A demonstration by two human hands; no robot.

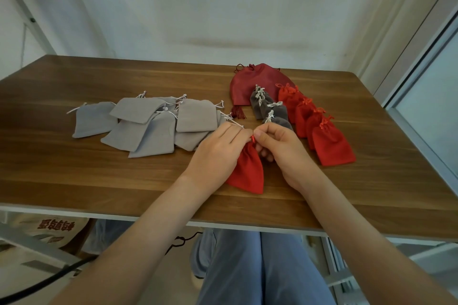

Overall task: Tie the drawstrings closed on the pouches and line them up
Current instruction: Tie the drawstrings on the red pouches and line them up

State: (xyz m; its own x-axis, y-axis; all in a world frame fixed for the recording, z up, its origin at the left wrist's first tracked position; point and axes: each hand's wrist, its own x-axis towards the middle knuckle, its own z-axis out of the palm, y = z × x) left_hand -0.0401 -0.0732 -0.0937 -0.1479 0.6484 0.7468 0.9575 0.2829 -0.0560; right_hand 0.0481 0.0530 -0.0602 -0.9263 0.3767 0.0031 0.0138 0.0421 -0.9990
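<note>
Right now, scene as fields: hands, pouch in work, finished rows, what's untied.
in work: small bright red fabric pouch
left hand: holds the pouch's neck
right hand: pinches its red drawstring
tied rows: bright red pouches; dark grey pouches with white cords beside them
behind rows: large dark red tasselled pouch
untied: heap of light grey flat pouches
surface: brown wooden table
</note>
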